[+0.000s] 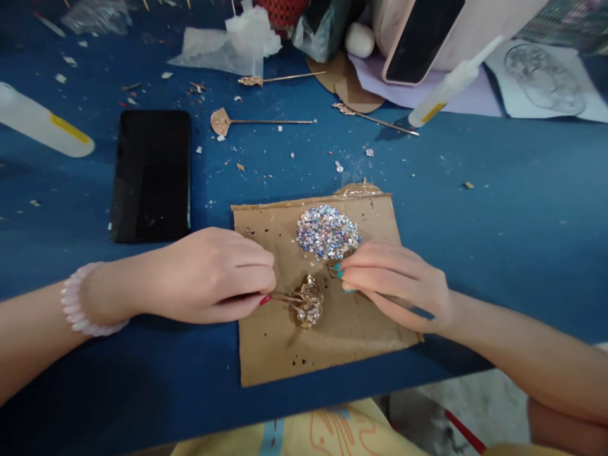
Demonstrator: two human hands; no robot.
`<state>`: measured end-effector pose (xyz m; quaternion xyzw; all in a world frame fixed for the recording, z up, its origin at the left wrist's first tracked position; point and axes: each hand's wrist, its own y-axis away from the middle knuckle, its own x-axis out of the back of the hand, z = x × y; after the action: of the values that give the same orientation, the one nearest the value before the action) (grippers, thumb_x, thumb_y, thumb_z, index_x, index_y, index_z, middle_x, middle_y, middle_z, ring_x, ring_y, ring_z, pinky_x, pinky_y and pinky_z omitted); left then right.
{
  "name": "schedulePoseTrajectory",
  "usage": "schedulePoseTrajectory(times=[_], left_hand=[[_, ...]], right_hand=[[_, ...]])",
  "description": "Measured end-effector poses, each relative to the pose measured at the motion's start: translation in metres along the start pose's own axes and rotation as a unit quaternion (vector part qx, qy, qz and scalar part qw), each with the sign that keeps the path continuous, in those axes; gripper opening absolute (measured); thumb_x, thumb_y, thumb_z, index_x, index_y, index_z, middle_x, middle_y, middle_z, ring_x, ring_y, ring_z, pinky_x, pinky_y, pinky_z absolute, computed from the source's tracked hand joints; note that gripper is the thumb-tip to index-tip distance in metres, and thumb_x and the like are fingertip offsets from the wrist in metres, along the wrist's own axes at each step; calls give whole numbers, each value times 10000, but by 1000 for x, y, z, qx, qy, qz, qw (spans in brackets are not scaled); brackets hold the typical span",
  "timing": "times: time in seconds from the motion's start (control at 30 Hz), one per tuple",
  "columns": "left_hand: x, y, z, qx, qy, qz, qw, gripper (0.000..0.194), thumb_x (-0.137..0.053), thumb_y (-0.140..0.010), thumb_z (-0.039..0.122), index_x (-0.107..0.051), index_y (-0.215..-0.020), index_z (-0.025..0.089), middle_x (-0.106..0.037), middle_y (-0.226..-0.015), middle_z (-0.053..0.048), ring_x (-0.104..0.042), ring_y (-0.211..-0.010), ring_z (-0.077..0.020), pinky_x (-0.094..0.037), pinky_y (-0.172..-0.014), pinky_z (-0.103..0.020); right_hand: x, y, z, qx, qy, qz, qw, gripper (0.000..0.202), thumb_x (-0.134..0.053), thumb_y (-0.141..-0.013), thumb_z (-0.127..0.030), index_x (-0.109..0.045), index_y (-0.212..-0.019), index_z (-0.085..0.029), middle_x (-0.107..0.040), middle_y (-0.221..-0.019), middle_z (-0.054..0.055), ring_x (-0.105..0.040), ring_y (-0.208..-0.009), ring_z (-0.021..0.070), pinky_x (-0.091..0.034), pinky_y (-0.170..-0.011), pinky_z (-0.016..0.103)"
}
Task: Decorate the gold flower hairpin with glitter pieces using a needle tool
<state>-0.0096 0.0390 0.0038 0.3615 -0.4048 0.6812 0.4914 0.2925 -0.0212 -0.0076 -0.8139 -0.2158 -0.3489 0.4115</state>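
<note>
My left hand (pixel 223 275) pinches the thin metal stem of a gold hair stick, its fingers closed. The ornate head (pixel 308 303) of the stick, dotted with small shiny stones, hangs over a piece of brown cardboard (pixel 270 361). In my right hand (pixel 399 278) are metal tweezers (pixel 408 306), fingers closed round them, their tips just right of and above the ornate head. A pile of glittering blue, pink and clear rhinestones (pixel 327 232) lies on the cardboard, right above the tweezer tips.
Left of the cardboard lies a black phone (pixel 151 176). Gold sticks (pixel 270 121) rest behind it. One white glue bottle (pixel 47 123) is at the far left, another (pixel 441 95) at the back right near a pink-edged phone (pixel 422 38). Plastic bags (pixel 213 50) and scraps lie at the back.
</note>
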Motion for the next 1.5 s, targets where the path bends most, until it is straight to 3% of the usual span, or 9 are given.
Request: schedulePoseTrajectory(times=[0.27, 0.47, 0.67, 0.9, 1.17, 1.33, 1.5], left_hand=[[-1, -1, 0, -4, -9, 4, 1000, 248, -446, -1020, 173, -590, -821, 199, -567, -706, -2, -487, -619, -147, -356, -591, -301], [0, 0, 0, -5, -13, 4, 1000, 245, -449, -1016, 172, -586, -814, 198, -562, -703, -2, -480, -614, -145, -348, -587, -299], [-2, -2, -1, -9, -19, 8, 1000, 233, -450, -1020, 179, -580, -828, 197, -560, -715, 2, -476, -622, -146, -347, -589, -301], [-2, 0, -1, -10, -15, 7, 1000, 224, -450, -1021, 177, -572, -835, 201, -557, -715, 3, -478, -618, -144, -341, -591, -299], [-2, 0, -1, -7, -11, 6, 1000, 234, -451, -1026, 184, -580, -831, 199, -561, -716, 1, -477, -624, -145, -348, -598, -300], [-2, 0, -1, -6, -13, 5, 1000, 240, -446, -1030, 186, -583, -834, 198, -566, -719, -1, -484, -628, -148, -346, -602, -305], [-2, 1, 0, -6, -12, 5, 1000, 232, -451, -1033, 187, -582, -841, 200, -564, -720, 3, -482, -631, -150, -351, -603, -307]], right_hand=[[-2, -2, -2, 1, 1, 12, 1000, 172, -497, -1027, -67, -633, -1008, -171, -726, -880, 50, -684, -802, 139, -588, -732, 278], [2, -5, -6, 4, 29, -12, 999, 166, -524, -1007, -41, -621, -1021, -175, -744, -877, 52, -693, -807, 145, -581, -726, 286], [3, -6, -8, 35, 74, -37, 996, 165, -466, -1057, -115, -619, -1032, -168, -779, -900, 79, -706, -806, 173, -567, -686, 316], [2, -3, -6, 22, 56, -12, 998, 84, -569, -1017, -113, -634, -1020, -167, -771, -895, 75, -696, -810, 165, -586, -726, 313], [3, -5, -6, 12, 23, -15, 1000, 135, -593, -971, -31, -639, -1018, -149, -758, -891, 84, -698, -824, 169, -591, -736, 311], [2, -4, -5, 18, 11, -19, 1000, 94, -598, -988, -68, -651, -1004, -145, -753, -878, 81, -691, -819, 164, -574, -732, 306], [-3, -1, -1, 32, 15, 16, 999, 101, -563, -1027, -123, -647, -997, -171, -757, -855, 48, -686, -770, 138, -556, -695, 286]])
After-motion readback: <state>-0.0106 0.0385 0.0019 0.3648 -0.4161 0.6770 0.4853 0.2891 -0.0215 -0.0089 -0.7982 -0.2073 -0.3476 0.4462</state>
